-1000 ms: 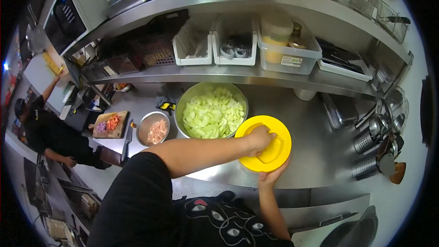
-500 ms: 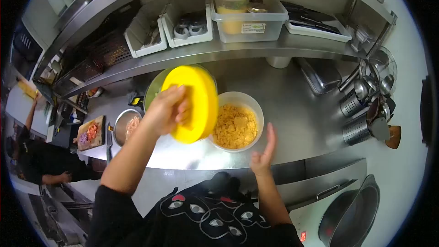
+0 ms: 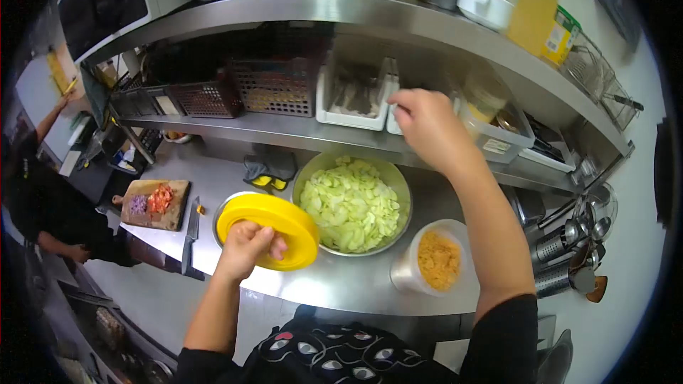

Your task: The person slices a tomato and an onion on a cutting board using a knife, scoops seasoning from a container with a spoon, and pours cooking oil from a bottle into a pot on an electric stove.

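My left hand (image 3: 249, 247) grips the yellow lid (image 3: 288, 222), which hangs over a metal bowl at the counter's front left and hides most of it. My right hand (image 3: 425, 122) is raised in front of the middle shelf, at a white bin (image 3: 393, 122); its fingers are bent, and whether they hold anything is hidden. Below it, an uncovered plastic tub (image 3: 409, 270) of orange-yellow granular food (image 3: 438, 261) stands on the counter. Left of the tub is a large metal bowl (image 3: 406, 224) of sliced pale green vegetable (image 3: 348, 206).
A cutting board (image 3: 174, 220) with chopped red and purple pieces lies left, beside a knife (image 3: 191, 238). Shelves (image 3: 356, 6) overhang the counter. Utensil holders (image 3: 551, 277) stand right. Another person (image 3: 53, 199) in black is at far left.
The lid came off the tub and moved left, passing from my right hand to my left. My right hand rose to the shelf. The view shifted left.
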Tool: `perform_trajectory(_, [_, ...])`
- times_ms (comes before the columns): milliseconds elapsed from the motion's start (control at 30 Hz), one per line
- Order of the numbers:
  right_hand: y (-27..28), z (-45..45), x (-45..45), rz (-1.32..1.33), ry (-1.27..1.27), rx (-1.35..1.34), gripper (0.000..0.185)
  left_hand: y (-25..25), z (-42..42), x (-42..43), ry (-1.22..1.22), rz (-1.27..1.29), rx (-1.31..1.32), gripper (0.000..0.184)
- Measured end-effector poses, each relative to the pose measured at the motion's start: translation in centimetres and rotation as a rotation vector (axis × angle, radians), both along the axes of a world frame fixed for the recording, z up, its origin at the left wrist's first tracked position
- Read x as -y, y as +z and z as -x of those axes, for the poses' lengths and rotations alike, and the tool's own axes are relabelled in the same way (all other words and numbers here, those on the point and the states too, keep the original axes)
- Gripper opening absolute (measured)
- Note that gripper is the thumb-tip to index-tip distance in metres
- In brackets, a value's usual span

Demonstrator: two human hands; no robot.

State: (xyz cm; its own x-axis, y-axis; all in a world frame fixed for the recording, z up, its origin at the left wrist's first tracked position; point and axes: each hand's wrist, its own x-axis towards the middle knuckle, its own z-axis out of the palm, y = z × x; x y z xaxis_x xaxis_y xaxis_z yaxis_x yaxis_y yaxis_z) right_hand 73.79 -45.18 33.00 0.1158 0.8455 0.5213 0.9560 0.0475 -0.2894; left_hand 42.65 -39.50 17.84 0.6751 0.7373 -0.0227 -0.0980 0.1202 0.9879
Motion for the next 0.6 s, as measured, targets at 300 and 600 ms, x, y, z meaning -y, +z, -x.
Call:
perform_trajectory(300, [-9.2, -6.1, -23.2, 0.593, -0.529, 0.125, 0.039, -2.7, 13.2, -5.3, 0.268, 0.07, 0.058, 0.022])
perform_trajectory(600, [-6.7, -2.8, -23.0, 0.628, -0.685, -0.035, 0.051, -3.8, 18.0, -6.7, 0.386, 0.114, 0.132, 0.022])
